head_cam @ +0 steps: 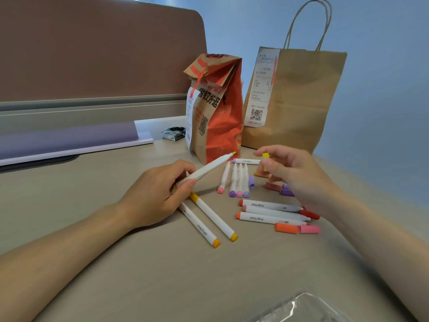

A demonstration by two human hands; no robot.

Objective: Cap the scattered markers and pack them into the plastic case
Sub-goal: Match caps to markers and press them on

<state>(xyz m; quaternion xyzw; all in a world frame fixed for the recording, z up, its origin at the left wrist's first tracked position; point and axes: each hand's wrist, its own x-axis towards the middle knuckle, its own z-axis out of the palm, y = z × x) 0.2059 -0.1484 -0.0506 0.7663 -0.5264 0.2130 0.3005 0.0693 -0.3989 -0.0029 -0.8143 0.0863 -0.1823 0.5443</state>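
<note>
Smooth white markers (271, 218) lie scattered on the matte beige bench (139, 287), with a clear crinkled case (308, 306) at its near edge. The left grip (157, 196) pinches an uncapped marker (206, 170), tip raised. The right grip (299, 177) pinches a yellow cap (266, 155) nearby.

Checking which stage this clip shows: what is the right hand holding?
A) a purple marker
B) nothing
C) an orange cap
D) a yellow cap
D: the right hand pinches a yellow cap at its fingertips, close to the bare yellow-green tip of the marker that the left hand holds.
</note>
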